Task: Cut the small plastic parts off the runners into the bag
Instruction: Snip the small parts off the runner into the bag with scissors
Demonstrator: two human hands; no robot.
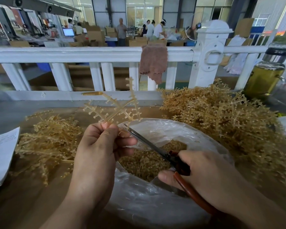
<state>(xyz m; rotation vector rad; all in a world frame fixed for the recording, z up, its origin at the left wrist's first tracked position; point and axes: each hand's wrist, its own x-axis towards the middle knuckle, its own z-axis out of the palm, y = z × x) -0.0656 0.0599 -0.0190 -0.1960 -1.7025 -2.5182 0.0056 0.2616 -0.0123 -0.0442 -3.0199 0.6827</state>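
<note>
Plainly you are about midway, I judge: a deep layer of cut parts point(144, 162) lies in the bag point(155, 204), and a big tangled heap point(221, 116) waits on your right. Your left hand point(99, 146) pinches one amber runner point(117, 109) above the bag's mouth, with small knobs along most branches. Your right hand point(205, 176) grips the red-handled scissors point(149, 142), their blades nearly closed at a lower branch.

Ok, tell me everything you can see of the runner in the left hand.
The runner is a translucent amber plastic tree: thin branching stems with small knobbed parts at the tips. The left hand pinches its lower end, holding it up at the bag rim. The scissors tips reach it just beside that hand.
</note>
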